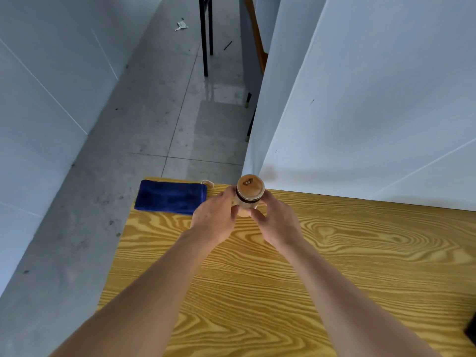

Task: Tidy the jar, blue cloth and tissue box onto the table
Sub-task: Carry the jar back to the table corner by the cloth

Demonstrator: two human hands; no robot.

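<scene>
A clear glass jar (249,194) with a round wooden lid stands upright near the far edge of the wooden table (334,266). My left hand (215,220) wraps its left side and my right hand (277,224) wraps its right side, both holding it. A folded blue cloth (171,197) lies flat at the table's far left corner, just left of my left hand, with a small pale loop at its right end. No tissue box is in view.
A white wall panel (373,112) rises along the table's far edge on the right. Grey tiled floor (167,124) lies beyond and to the left. Black chair legs (206,34) stand further back. A dark object (471,333) shows at the right edge.
</scene>
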